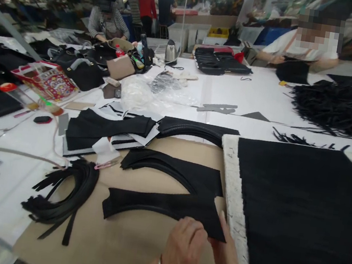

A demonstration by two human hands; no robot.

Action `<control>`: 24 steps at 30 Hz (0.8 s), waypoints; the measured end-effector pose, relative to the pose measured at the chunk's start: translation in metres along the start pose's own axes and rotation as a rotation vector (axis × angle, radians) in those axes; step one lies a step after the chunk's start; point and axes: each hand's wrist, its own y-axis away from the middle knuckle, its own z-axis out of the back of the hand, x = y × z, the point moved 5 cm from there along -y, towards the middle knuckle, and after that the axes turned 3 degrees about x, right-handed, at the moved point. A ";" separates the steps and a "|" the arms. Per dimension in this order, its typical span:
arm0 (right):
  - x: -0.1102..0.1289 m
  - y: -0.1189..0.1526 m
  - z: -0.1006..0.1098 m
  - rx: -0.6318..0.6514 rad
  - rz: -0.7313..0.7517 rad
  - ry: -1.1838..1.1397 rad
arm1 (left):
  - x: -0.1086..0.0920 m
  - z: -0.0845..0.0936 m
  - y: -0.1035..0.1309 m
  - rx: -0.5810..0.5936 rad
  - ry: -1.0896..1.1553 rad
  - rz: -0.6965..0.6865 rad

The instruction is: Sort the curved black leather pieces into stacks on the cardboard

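Observation:
A curved black piece lies on the brown sheet, nearest to me. My left hand, with a silver bracelet at the wrist, is closed at the lower edge of this piece, its fingers curled together. At the piece's right end is my right hand, its thumb along the end and its other fingers partly hidden beneath, gripping it. Behind lie a similar curved black stack and another one. A bundle of black strips curls at the left.
At the right, a white-edged board bears a large black sheet. Pink-handled snips lie by the strips. A black strip pile sits at back right; people work across the table.

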 end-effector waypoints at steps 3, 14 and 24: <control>-0.031 0.029 -0.004 0.172 -0.330 -0.288 | 0.012 -0.049 0.053 0.284 0.089 0.100; -0.071 0.034 -0.003 0.006 -0.055 0.442 | 0.174 0.046 0.167 0.200 -0.486 0.633; -0.029 0.024 -0.014 -0.106 0.204 0.897 | 0.214 0.057 0.170 0.113 -0.607 0.581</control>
